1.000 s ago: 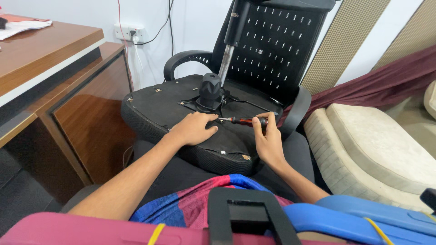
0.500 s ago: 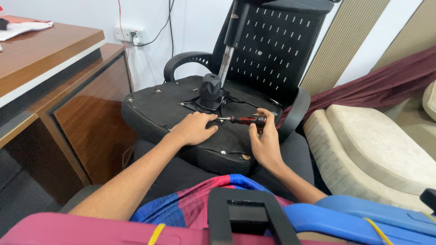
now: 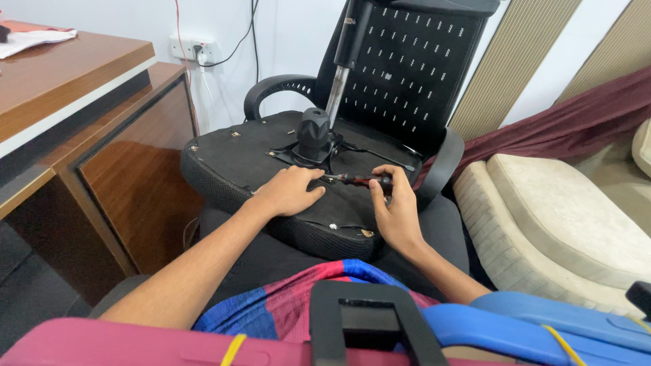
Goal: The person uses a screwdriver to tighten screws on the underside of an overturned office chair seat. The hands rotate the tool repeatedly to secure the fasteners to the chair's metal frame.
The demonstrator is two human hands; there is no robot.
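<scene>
A: What's the right hand [image 3: 397, 210] doing?

B: Its fingers are curled round the dark handle of a screwdriver [image 3: 359, 179], thumb and fingertips pinching it. The tool lies almost flat, its metal tip pointing toward the left hand.

A: And the left hand [image 3: 291, 192]?

B: Palm down on the black underside of the chair seat [image 3: 237, 159], fingers bent and close together, knuckles up. The fingertips sit right where the screwdriver's tip ends; whether they grip anything there I cannot tell.

A: Where's the seat itself?

B: Turned bottom up across the person's lap, a few small screws showing on its fabric. Just beyond both hands a black metal bracket is fixed to it, and from that rises the gas lift column [image 3: 337, 88], black boot at its base, silver rod above.

A: Around that?

B: The perforated black backrest [image 3: 413, 74] stands behind, a curved armrest [image 3: 271, 91] on the left side. Further left is a wooden desk [image 3: 74, 74], with a wall socket [image 3: 192, 47] and cables behind it. To the right lie beige cushions [image 3: 563, 217] and a maroon cloth [image 3: 569, 125]
</scene>
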